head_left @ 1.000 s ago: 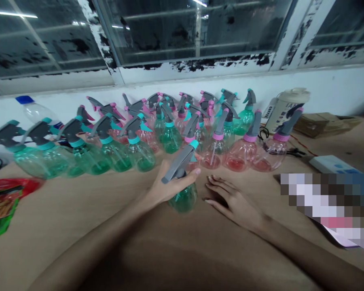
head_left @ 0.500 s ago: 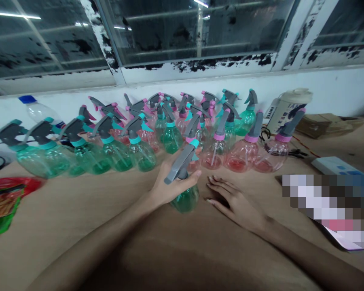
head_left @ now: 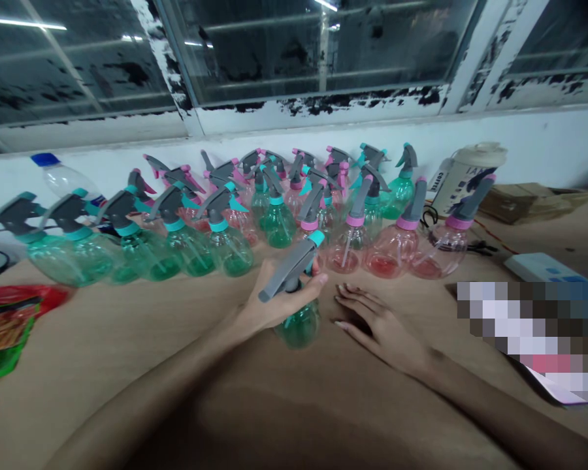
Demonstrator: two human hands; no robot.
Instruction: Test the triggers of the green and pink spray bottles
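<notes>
My left hand point(head_left: 279, 300) is wrapped round the neck of a green spray bottle point(head_left: 298, 326) with a grey trigger head and turquoise tip. The bottle stands nearly upright at the middle of the table, its head pointing away to the right. Just right of it, my right hand point(head_left: 385, 326) rests on the tabletop with fingers stretched out, holding nothing. Behind are green spray bottles point(head_left: 230, 254) in a row at left, and pink spray bottles point(head_left: 389, 258) at right. Several more, both colours, crowd behind them by the wall.
At the left lie a red and green snack packet point(head_left: 10, 326) and a clear bottle with a blue cap point(head_left: 63, 179). On the right are a cream coffee tumbler point(head_left: 470, 173), a brown cardboard box point(head_left: 514, 202), cables, a white box point(head_left: 543, 269) and a blurred-out flat item point(head_left: 529, 339).
The green spray bottle in my left hand has shifted slightly towards me, its trigger head tipping a little left and down. My right hand has stayed still.
</notes>
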